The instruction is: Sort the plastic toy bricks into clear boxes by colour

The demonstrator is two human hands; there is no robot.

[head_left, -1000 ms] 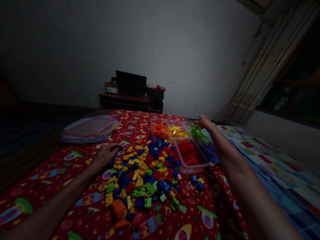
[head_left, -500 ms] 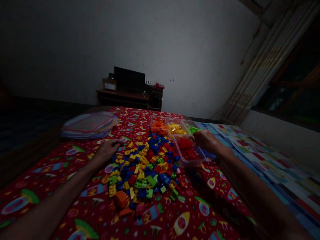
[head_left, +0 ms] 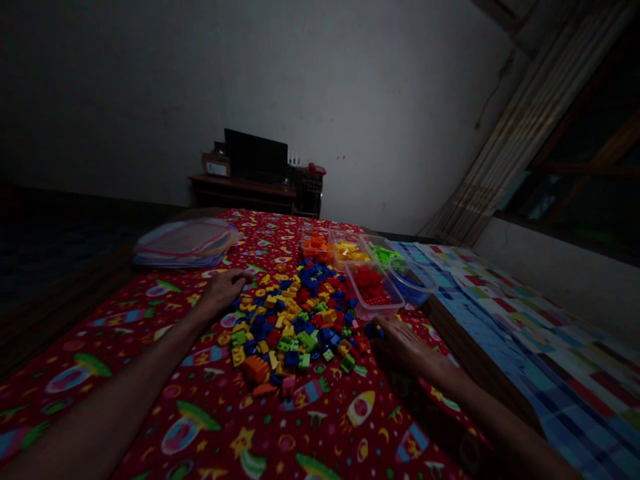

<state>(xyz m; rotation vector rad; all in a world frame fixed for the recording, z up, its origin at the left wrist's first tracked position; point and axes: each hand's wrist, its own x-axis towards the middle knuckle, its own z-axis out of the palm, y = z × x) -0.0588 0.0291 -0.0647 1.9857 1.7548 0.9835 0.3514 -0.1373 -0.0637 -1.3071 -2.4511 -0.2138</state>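
Resting flat with fingers loose, left hand (head_left: pixel 223 291) sits at brick pile (head_left: pixel 295 320) edge; right hand (head_left: pixel 403 344) meets blue brick (head_left: pixel 373 329), grip too dark to tell.

Left hand (head_left: pixel 223 291) palm down, arm outstretched, right hand (head_left: pixel 400 343) lowered, fingers spread

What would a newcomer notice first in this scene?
The bright heap of mixed toy bricks in the middle of the red patterned cloth. Behind it, to the right, clear tubs hold bricks sorted by colour. The left hand rests at the heap's left edge, the right hand at its right.
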